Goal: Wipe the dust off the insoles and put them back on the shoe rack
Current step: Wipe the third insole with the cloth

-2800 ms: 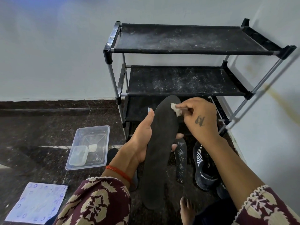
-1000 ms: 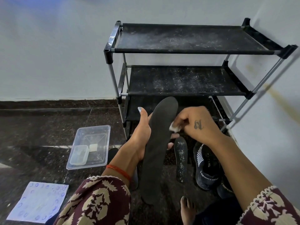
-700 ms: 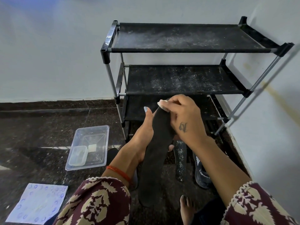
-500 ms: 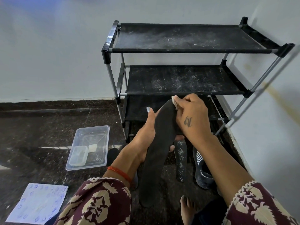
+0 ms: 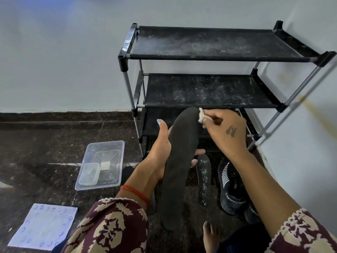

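Container (image 5: 102, 163) lies left of rack (image 5: 209, 92); paper (image 5: 43, 226) nearer, leftward.

The insole (image 5: 177, 161) is plain dark grey, the wipe (image 5: 201, 116) against its tip off-white, and the second insole (image 5: 203, 179) on the floor black with white dust specks, as are the black shelves of the rack (image 5: 209, 90) on its silver-grey poles. The sleeves (image 5: 113, 227) are maroon with a cream leaf print and a cream scalloped edge, a red-orange thread (image 5: 135, 193) circles the left wrist, and the thumbnail is pale blue. The shoe (image 5: 230, 189) is black with white stripes and lettering, the tub (image 5: 102, 164) clear, the paper (image 5: 43, 226) white with blue rings, the floor (image 5: 45, 143) dark speckled stone, the wall (image 5: 63, 61) pale grey.
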The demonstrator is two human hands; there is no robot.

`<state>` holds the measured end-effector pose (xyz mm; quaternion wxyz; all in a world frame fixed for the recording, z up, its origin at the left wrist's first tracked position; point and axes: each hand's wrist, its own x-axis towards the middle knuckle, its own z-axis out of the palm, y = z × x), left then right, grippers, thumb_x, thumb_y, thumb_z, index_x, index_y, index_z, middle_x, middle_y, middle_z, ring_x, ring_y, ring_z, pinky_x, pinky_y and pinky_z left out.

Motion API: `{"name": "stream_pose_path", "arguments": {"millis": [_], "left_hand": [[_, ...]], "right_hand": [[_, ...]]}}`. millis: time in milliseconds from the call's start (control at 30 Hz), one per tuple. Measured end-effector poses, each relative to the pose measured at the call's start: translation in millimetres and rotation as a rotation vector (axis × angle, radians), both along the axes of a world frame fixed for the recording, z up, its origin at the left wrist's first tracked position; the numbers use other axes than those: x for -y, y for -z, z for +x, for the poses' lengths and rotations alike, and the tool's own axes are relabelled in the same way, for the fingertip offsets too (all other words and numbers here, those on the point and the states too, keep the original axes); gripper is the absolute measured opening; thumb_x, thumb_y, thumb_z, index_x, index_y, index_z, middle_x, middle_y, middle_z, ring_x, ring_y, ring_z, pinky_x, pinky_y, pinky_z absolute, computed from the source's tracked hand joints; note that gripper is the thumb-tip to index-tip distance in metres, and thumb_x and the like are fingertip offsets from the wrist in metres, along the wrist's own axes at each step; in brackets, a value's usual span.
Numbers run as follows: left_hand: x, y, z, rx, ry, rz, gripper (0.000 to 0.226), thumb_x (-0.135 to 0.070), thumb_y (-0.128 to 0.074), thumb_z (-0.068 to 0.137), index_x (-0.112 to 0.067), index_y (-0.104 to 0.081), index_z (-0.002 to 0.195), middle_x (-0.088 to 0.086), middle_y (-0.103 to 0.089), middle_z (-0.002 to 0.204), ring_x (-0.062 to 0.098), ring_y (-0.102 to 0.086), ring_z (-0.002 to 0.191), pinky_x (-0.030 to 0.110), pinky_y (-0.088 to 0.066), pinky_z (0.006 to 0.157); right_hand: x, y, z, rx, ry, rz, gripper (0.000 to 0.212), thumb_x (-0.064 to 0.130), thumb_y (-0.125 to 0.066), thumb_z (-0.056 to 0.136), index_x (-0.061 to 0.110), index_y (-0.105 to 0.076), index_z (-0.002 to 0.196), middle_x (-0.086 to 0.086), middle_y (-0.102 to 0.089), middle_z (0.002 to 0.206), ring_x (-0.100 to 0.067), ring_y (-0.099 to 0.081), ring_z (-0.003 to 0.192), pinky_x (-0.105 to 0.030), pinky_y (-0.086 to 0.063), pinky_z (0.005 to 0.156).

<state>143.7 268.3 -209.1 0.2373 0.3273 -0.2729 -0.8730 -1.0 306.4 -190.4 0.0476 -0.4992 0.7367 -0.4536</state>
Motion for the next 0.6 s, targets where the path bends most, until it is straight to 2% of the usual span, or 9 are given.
{"name": "stream_pose_path", "arguments": {"millis": [67, 133, 267, 367, 500, 567, 600], "left_hand": [[-1, 1, 0, -0.002, 0.005, -0.004, 0.070, -0.075, -0.010, 0.086, -0.033, -0.055, 0.121, 0.007, -0.073, 0.098, 0.033, -0.071, 0.074, 0.037, -0.054, 0.056], [-1, 2, 1, -0.006, 0.003, 0.003, 0.074, -0.076, -0.007, 0.085, -0.031, -0.059, 0.112, 0.009, -0.073, 0.086, 0.028, -0.069, 0.064, 0.038, -0.054, 0.056], [4, 2, 6, 0.044, -0.019, -0.001, 0.091, -0.081, -0.003, 0.081, -0.016, -0.063, 0.105, 0.017, -0.071, 0.078, 0.029, -0.068, 0.062, 0.039, -0.055, 0.059], [8, 2, 8, 0.057, -0.098, 0.003, 0.090, -0.079, -0.004, 0.083, -0.018, -0.060, 0.117, 0.014, -0.072, 0.085, 0.028, -0.071, 0.068, 0.038, -0.059, 0.059], [8, 2, 8, 0.090, -0.135, -0.017, 0.077, -0.075, -0.005, 0.086, -0.027, -0.059, 0.114, 0.003, -0.075, 0.086, 0.020, -0.072, 0.074, 0.030, -0.055, 0.062], [6, 2, 6, 0.086, -0.120, -0.010, 0.076, -0.075, -0.006, 0.086, -0.029, -0.058, 0.115, 0.004, -0.075, 0.086, 0.021, -0.072, 0.072, 0.033, -0.058, 0.059], [5, 2, 5, 0.073, -0.116, -0.003, 0.075, -0.076, -0.007, 0.085, -0.030, -0.059, 0.114, 0.004, -0.075, 0.087, 0.024, -0.072, 0.072, 0.040, -0.060, 0.059]], "right_hand": [[4, 5, 11, -0.010, -0.090, -0.012, 0.023, 0.009, -0.067, 0.079, 0.017, -0.072, 0.101, 0.002, -0.070, 0.094, -0.007, -0.063, 0.086, -0.018, -0.048, 0.082], [6, 8, 24, -0.028, -0.200, -0.027, 0.025, 0.005, -0.070, 0.076, 0.016, -0.073, 0.098, 0.001, -0.069, 0.094, -0.006, -0.061, 0.087, -0.012, -0.045, 0.082], [-2, 2, 35, 0.027, -0.489, 0.040, 0.023, 0.001, -0.070, 0.076, 0.015, -0.074, 0.095, 0.003, -0.068, 0.093, -0.002, -0.061, 0.084, -0.005, -0.044, 0.073], [-12, -6, 34, 0.108, -0.679, 0.159, 0.024, -0.007, -0.069, 0.075, 0.012, -0.075, 0.088, 0.007, -0.066, 0.088, -0.001, -0.062, 0.079, -0.002, -0.044, 0.059], [-17, -8, 23, -0.149, -0.771, 0.298, 0.035, -0.012, -0.063, 0.071, 0.019, -0.077, 0.080, 0.011, -0.068, 0.087, -0.002, -0.062, 0.084, -0.010, -0.049, 0.071], [-18, -7, 13, -0.223, -0.706, 0.327, 0.036, -0.011, -0.062, 0.069, 0.021, -0.077, 0.080, 0.009, -0.070, 0.088, -0.004, -0.063, 0.083, -0.019, -0.053, 0.074], [-18, -6, 8, -0.238, -0.641, 0.290, 0.034, -0.009, -0.064, 0.068, 0.020, -0.077, 0.080, 0.008, -0.070, 0.087, -0.004, -0.064, 0.082, -0.024, -0.054, 0.075]]}}
